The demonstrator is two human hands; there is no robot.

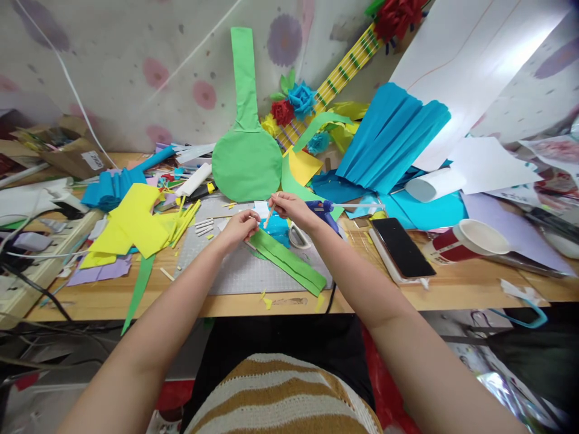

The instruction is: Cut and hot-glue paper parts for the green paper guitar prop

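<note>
My left hand (pixel 240 228) is closed over the upper end of a long folded green paper strip (pixel 289 260) that lies slanted across the grey cutting mat (pixel 239 271). My right hand (pixel 292 208) pinches a thin wooden stick (pixel 270 214), held upright just above the strip's end. Both hands hover close together over the mat. A blue paper piece (pixel 277 229) lies right behind them, with a blue glue gun (pixel 322 210) past my right hand.
A big green guitar-shaped paper cutout (pixel 246 158) stands at the back. Pleated blue paper (pixel 389 135), yellow sheets (pixel 133 222), a black phone (pixel 402 247), a red-and-white cup (pixel 470 240) and paper scraps cover the wooden table (pixel 452 289).
</note>
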